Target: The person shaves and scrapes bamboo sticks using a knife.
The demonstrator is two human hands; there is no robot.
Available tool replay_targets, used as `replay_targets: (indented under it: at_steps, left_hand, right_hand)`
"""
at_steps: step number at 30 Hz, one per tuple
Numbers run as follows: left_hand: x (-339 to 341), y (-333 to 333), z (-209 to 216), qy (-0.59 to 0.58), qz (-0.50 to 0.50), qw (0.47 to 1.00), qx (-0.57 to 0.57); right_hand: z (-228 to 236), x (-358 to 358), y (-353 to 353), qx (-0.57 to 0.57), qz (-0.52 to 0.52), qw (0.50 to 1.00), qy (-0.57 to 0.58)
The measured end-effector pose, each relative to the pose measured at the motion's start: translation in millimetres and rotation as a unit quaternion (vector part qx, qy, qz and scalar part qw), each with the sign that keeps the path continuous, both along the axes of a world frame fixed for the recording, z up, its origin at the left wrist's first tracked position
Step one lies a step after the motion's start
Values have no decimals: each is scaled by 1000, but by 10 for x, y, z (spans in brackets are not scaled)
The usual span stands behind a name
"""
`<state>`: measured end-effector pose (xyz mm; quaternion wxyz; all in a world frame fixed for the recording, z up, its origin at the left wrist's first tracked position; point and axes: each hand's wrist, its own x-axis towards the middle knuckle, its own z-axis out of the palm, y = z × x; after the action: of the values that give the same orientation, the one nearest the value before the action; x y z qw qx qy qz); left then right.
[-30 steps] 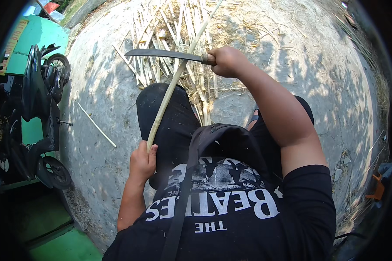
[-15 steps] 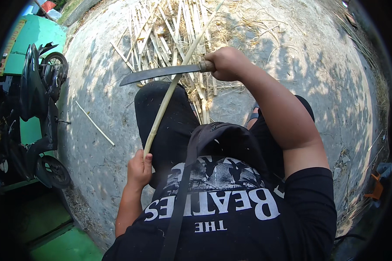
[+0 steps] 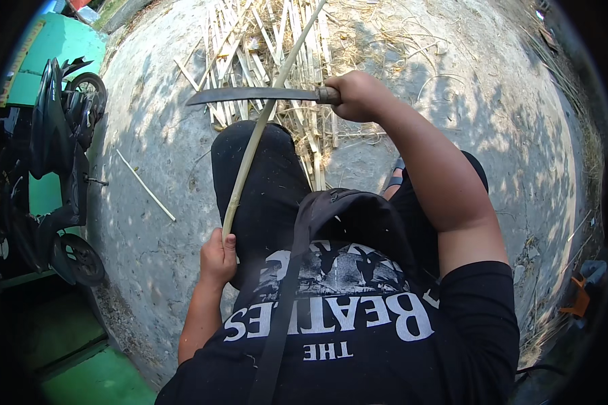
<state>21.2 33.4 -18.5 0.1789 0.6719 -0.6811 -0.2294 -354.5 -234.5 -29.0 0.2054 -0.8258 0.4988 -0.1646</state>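
My right hand [image 3: 359, 96] is closed round the wooden handle of a machete [image 3: 250, 94], whose long dark blade points left. The blade lies across a long pale strip, apparently bamboo [image 3: 251, 150], above my left knee; whether its edge touches the strip I cannot tell. Down by my left hip, my left hand [image 3: 219, 258] grips the strip's near end, thumb on top. From there the strip slants over my black-clad left thigh [image 3: 267, 179] and away past the top of the view.
Many split pale strips [image 3: 240, 57] lie heaped on the concrete ahead, with curly shavings [image 3: 412, 50] to their right. One loose stick [image 3: 145, 185] rests on the ground at left. Beyond it stands a black motorbike [image 3: 64, 155]. An orange object [image 3: 575, 297] is at far right.
The machete has moved a little farther away along the strip, and its blade now lies more level. My left hand keeps its hold near my hip; the strip's far end has shifted slightly left.
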Motion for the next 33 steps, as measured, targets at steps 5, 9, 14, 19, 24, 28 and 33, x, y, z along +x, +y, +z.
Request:
replay_targets:
  at_steps: [5,9,14,19,24,28,33]
  left_hand:
    - [4,-67,88,-4,-9,998,57]
    - [16,-82,141,9,-13,997,80]
    - [70,-79,46,-14,-16,998,57]
    - [25,-81,45,-14,-14,999,27]
    - [44,-74,89,-33,-16,999,28]
    - [-15,-70,116,-33,11,999,8]
    - [-104,-151,196,-41,32,997,-64]
  right_hand:
    - [-125,-305,-211,25,-134,985,-102]
    - [194,-130,65,2,-31,999,-8]
    - [331,186,247,-30,88,992,88]
    - [218,-218,-88,79,-80,993,26]
    - [170,-390,-126,41,-154,987,-25]
    - [157,-417,-129,2,-154,988,-15]
    - [168,-430,-123,-49,-170,984,-13]
